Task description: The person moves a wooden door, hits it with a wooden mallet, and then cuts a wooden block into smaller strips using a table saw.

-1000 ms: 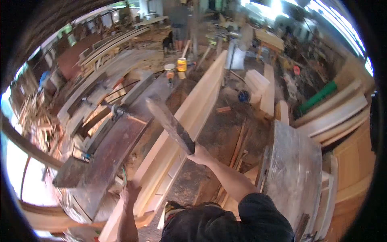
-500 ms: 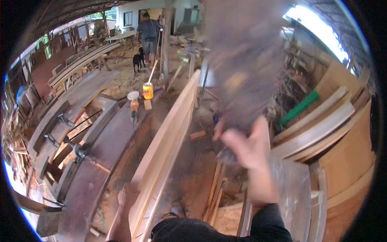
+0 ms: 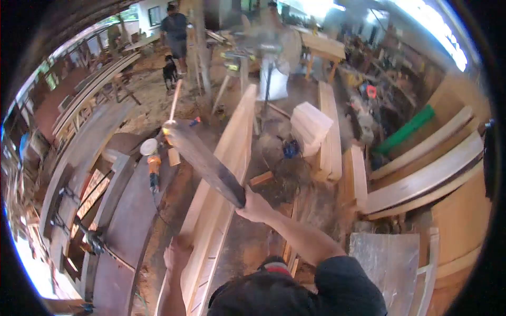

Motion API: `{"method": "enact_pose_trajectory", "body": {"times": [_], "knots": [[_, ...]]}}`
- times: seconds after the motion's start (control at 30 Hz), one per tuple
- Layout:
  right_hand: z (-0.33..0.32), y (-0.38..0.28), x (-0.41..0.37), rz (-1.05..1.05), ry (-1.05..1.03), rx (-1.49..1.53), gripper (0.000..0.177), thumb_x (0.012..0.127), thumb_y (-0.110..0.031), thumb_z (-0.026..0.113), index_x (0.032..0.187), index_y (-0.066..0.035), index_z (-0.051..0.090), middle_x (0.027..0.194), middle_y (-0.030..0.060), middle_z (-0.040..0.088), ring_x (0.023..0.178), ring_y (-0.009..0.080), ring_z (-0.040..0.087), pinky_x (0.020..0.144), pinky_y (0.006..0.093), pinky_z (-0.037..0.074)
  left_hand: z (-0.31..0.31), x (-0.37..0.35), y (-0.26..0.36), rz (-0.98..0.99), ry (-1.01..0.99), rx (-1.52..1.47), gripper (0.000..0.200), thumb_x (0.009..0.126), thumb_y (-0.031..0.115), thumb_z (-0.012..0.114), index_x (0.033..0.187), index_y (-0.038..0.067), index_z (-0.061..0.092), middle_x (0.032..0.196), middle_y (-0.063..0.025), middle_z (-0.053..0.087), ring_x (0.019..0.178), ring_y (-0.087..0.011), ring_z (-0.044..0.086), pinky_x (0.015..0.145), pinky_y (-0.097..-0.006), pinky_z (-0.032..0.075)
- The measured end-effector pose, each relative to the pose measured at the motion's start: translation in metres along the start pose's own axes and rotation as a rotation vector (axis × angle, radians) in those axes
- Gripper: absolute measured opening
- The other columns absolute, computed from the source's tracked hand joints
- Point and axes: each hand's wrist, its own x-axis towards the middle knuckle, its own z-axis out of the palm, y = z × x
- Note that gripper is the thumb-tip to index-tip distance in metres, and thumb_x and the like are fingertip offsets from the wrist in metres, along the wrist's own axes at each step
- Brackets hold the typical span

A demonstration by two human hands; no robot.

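Observation:
My right hand [image 3: 256,206] is closed around the near end of a dark wooden board [image 3: 205,160], which slants up and left across a long pale timber [image 3: 208,210]. The board's far end overlaps the yellow can in this view. Lower down, my left hand [image 3: 177,253] is curled against the left edge of the pale timber, fingers bent over it. An orange angle grinder [image 3: 153,166] with a white disc lies to the left, beside a small wood block [image 3: 174,156].
Dark curved planks [image 3: 118,231] with clamps [image 3: 92,239] occupy the left side. Stacked pale blocks [image 3: 311,126], a green tube [image 3: 405,130] and curved boards [image 3: 427,179] lie to the right. Farther back, a person [image 3: 175,31] stands near a black dog [image 3: 169,71].
My right hand has swung the dark board down and left, from upright close to the camera to across the pale timber. My left hand stays at the timber's edge.

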Motion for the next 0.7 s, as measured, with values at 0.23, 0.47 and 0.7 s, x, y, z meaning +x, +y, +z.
{"method": "enact_pose_trajectory", "body": {"times": [0.23, 0.47, 0.7], "knots": [[-0.189, 0.03, 0.058, -0.466, 0.131, 0.277, 0.08, 0.081, -0.022, 0.085, 0.143, 0.0, 0.04, 0.134, 0.0288, 0.06, 0.124, 0.0351, 0.063, 0.104, 0.0454, 0.049, 0.077, 0.079, 0.001, 0.407, 0.067, 0.063, 0.061, 0.08, 0.036, 0.081, 0.13, 0.007, 0.062, 0.119, -0.0202, 0.07, 0.109, -0.043, 0.067, 0.093, -0.0536, 0.053], [-0.478, -0.076, 0.169, -0.915, 0.857, 0.143, 0.082, 0.079, -0.028, 0.085, 0.143, -0.001, 0.042, 0.125, 0.0163, 0.066, 0.112, 0.0282, 0.065, 0.104, 0.0414, 0.049, 0.058, 0.226, 0.228, -0.104, -0.09, 0.007, 0.062, 0.08, 0.04, 0.082, 0.127, 0.006, 0.06, 0.119, -0.0226, 0.069, 0.111, -0.0433, 0.066, 0.09, -0.0562, 0.054], [-0.416, 0.031, 0.32, -0.786, 0.974, 0.099, 0.099, 0.078, -0.024, 0.085, 0.154, 0.004, 0.028, 0.14, 0.0274, 0.052, 0.129, 0.0377, 0.052, 0.111, 0.0466, 0.041, 0.102, 0.253, 0.224, 0.037, 0.09, -0.06, 0.059, 0.078, 0.04, 0.084, 0.122, 0.006, 0.062, 0.108, -0.0226, 0.072, 0.101, -0.0452, 0.069, 0.086, -0.0562, 0.054]]}}
